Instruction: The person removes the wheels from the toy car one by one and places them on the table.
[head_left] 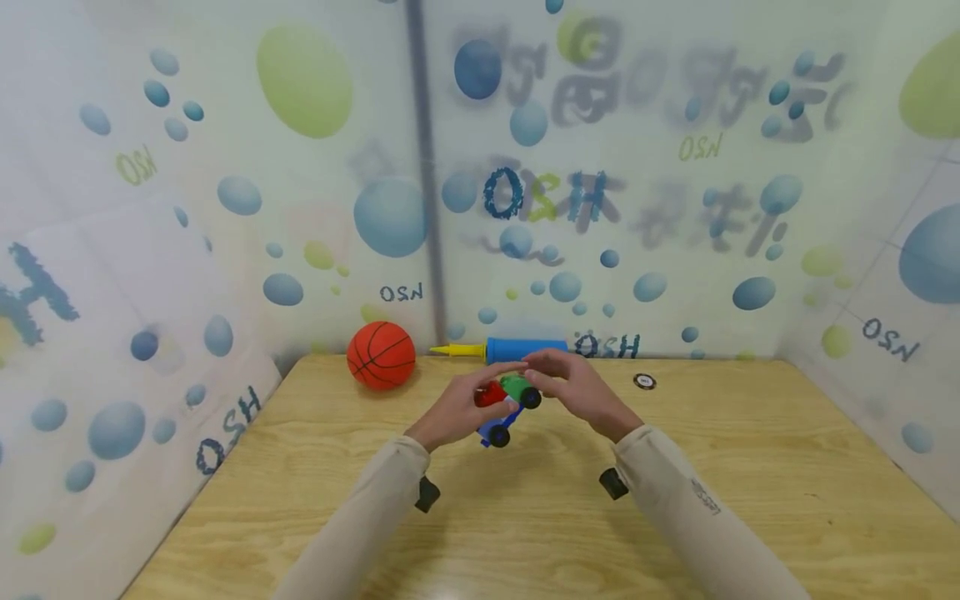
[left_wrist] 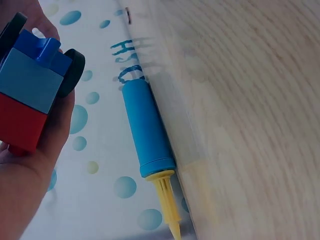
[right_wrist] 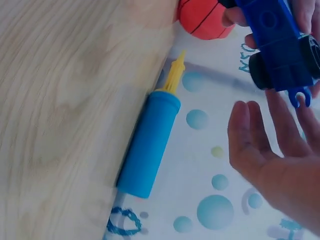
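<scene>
A toy car built of blocks (head_left: 516,387) is lifted above the table, with red, green and light blue blocks on a dark blue wheeled base (right_wrist: 281,47). My left hand (head_left: 453,412) grips it from the left side, thumb across the near face. On the other side, my right hand (head_left: 581,390) has its fingers extended around the car's end, close to the base's small hook (right_wrist: 300,96); whether they touch it, I cannot tell. In the left wrist view the light blue block (left_wrist: 31,80) and the red block (left_wrist: 21,122) face the camera.
A blue hand pump (head_left: 525,350) with a yellow nozzle lies along the back edge of the wooden table (head_left: 525,533). Left of it sits an orange-red toy basketball (head_left: 381,356). A black-and-white round chip (head_left: 644,381) lies at the right. Bubble-printed sheets (head_left: 637,125) enclose the table.
</scene>
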